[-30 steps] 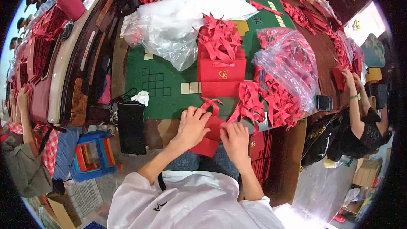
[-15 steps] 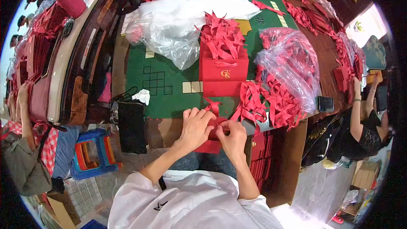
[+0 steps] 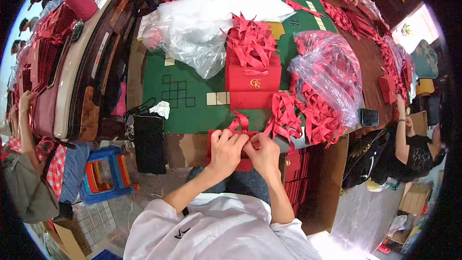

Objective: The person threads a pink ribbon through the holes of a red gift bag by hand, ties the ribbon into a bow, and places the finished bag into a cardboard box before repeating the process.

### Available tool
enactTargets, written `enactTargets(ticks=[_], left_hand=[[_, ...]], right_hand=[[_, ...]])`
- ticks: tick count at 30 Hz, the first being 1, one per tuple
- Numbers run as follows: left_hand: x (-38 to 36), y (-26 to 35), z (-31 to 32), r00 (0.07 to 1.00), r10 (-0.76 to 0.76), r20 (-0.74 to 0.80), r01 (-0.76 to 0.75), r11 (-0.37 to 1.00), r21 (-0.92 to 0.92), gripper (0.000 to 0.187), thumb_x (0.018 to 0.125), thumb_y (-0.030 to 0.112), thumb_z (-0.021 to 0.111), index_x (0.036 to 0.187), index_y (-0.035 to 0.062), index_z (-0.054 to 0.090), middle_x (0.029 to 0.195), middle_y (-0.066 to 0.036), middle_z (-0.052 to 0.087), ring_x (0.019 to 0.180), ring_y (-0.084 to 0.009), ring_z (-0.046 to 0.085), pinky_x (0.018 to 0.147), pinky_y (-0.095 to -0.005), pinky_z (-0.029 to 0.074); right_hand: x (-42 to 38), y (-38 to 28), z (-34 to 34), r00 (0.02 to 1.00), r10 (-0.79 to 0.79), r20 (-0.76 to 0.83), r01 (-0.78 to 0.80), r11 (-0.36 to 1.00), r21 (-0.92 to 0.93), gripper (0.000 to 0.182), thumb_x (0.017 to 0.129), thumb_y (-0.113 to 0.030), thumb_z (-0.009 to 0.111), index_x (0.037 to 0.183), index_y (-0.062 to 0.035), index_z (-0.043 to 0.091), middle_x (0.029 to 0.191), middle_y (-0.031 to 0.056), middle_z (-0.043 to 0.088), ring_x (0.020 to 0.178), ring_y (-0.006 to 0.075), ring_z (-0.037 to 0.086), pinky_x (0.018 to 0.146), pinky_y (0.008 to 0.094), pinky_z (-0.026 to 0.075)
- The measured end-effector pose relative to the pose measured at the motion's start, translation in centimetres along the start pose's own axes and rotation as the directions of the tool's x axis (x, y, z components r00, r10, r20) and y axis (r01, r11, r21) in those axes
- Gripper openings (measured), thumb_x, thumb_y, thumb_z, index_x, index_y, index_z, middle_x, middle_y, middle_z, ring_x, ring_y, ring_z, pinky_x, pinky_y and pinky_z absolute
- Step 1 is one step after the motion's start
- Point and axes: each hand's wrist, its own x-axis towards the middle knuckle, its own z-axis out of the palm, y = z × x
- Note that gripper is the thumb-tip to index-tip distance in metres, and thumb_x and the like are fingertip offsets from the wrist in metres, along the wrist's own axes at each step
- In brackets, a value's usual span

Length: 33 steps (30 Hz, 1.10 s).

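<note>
At the table's near edge, my left hand (image 3: 227,150) and my right hand (image 3: 262,154) meet over a red paper bag (image 3: 245,164), their fingers pinched close together. The bag lies partly beneath both hands, and a red ribbon loop (image 3: 239,121) rises just beyond the fingertips. What exactly the fingertips pinch is hidden. Beyond them lies a stack of red bags (image 3: 255,79) with gold lettering and ribbons heaped on top. Loose red ribbons (image 3: 285,118) are piled to the right of my hands.
Clear plastic (image 3: 192,24) covers the table's back left; a plastic bag of ribbons (image 3: 329,72) sits right. A phone (image 3: 369,117), a black pouch (image 3: 149,143) and crumpled tissue (image 3: 161,110) lie near the edge. A cardboard box (image 3: 332,183) stands below right. Other people work at both sides.
Both hands have drawn closer together, the left one shifting slightly down. More of the red bag shows left of them, and the ribbon loop stands wider. A person's arms at the right moved.
</note>
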Motion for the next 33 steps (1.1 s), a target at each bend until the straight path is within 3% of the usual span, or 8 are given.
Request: enactTargets(ticks=[5, 7, 11, 14, 16, 26, 29, 33], left_hand=[[0.4, -0.7, -0.7, 0.998, 0.011, 0.061, -0.01, 1.0, -0.014, 0.022, 0.078, 0.007, 0.067, 0.099, 0.0136, 0.065, 0.092, -0.001, 0.069, 0.086, -0.0227, 0.055, 0.087, -0.0435, 0.035], [0.4, -1.4, -0.7, 0.995, 0.006, 0.101, 0.01, 0.987, -0.161, 0.02, 0.079, 0.006, 0.067, 0.098, 0.0135, 0.066, 0.091, -0.001, 0.069, 0.085, -0.0224, 0.056, 0.087, -0.0421, 0.035], [0.5, -1.8, -0.9, 0.997, -0.031, 0.07, 0.047, 0.973, -0.227, 0.019, 0.08, 0.006, 0.067, 0.098, 0.0135, 0.065, 0.09, -0.001, 0.069, 0.085, -0.0228, 0.057, 0.086, -0.041, 0.035], [0.7, -3.0, -0.8, 0.987, -0.107, 0.116, 0.134, 0.957, -0.258, 0.02, 0.08, 0.006, 0.068, 0.098, 0.0134, 0.066, 0.089, -0.001, 0.069, 0.087, -0.023, 0.059, 0.086, -0.0402, 0.035], [0.7, -3.3, -0.9, 0.965, -0.192, 0.178, 0.239, 0.923, -0.3, 0.02, 0.08, 0.007, 0.069, 0.099, 0.013, 0.066, 0.088, -0.001, 0.069, 0.088, -0.0234, 0.061, 0.086, -0.0403, 0.036], [0.7, -3.1, -1.1, 0.975, -0.158, 0.156, 0.199, 0.933, -0.299, 0.015, 0.078, 0.01, 0.074, 0.093, 0.0128, 0.069, 0.088, -0.001, 0.069, 0.086, -0.023, 0.061, 0.086, -0.0395, 0.037], [0.7, -3.2, -1.2, 0.988, -0.101, 0.117, 0.128, 0.96, -0.25, 0.015, 0.079, 0.01, 0.073, 0.093, 0.0132, 0.069, 0.087, -0.001, 0.068, 0.086, -0.0229, 0.06, 0.086, -0.0396, 0.036], [0.7, -1.8, -1.7, 0.998, 0.001, 0.058, 0.009, 0.983, -0.181, 0.012, 0.078, 0.011, 0.072, 0.09, 0.0158, 0.07, 0.091, 0.0, 0.066, 0.089, -0.0218, 0.058, 0.086, -0.0403, 0.035]], right_hand=[[-0.3, -0.2, 0.5, 0.997, -0.058, -0.047, 0.057, 0.998, -0.035, 0.02, 0.081, -0.018, 0.073, 0.086, -0.0004, 0.066, 0.077, 0.0162, 0.069, 0.072, 0.0331, 0.068, 0.068, 0.0429, 0.052], [-0.4, -0.1, 0.9, 0.997, -0.071, -0.039, 0.065, 0.989, -0.135, 0.019, 0.079, -0.016, 0.074, 0.086, -0.0012, 0.065, 0.074, 0.0149, 0.067, 0.072, 0.0341, 0.066, 0.068, 0.0444, 0.051], [-0.3, -0.4, 1.6, 0.976, -0.191, -0.108, 0.169, 0.968, -0.186, 0.017, 0.079, -0.014, 0.074, 0.085, -0.0018, 0.065, 0.073, 0.0136, 0.066, 0.072, 0.0335, 0.065, 0.065, 0.0447, 0.05], [-0.2, -0.4, 1.7, 0.958, -0.254, -0.133, 0.236, 0.962, -0.138, 0.015, 0.08, -0.016, 0.074, 0.086, -0.0067, 0.065, 0.079, 0.0112, 0.064, 0.078, 0.0322, 0.061, 0.069, 0.0451, 0.045], [-0.5, -0.6, 1.1, 0.953, -0.282, -0.112, 0.254, 0.944, -0.212, 0.012, 0.081, -0.015, 0.073, 0.087, -0.0086, 0.066, 0.082, 0.0086, 0.063, 0.082, 0.0297, 0.06, 0.072, 0.0426, 0.044], [0.0, 0.1, 1.1, 0.922, -0.376, -0.093, 0.335, 0.895, -0.295, 0.012, 0.081, -0.015, 0.074, 0.09, -0.009, 0.067, 0.086, 0.007, 0.062, 0.086, 0.0289, 0.057, 0.074, 0.0424, 0.042], [1.0, -0.2, -0.7, 0.943, -0.311, -0.117, 0.315, 0.949, 0.013, 0.014, 0.084, -0.015, 0.074, 0.093, -0.0048, 0.07, 0.087, 0.0093, 0.063, 0.086, 0.0303, 0.057, 0.077, 0.0408, 0.044], [2.3, 0.8, -1.9, 0.929, -0.371, -0.015, 0.37, 0.929, -0.025, 0.01, 0.086, -0.013, 0.071, 0.085, -0.0028, 0.072, 0.084, 0.0113, 0.063, 0.081, 0.028, 0.059, 0.075, 0.0389, 0.045]])
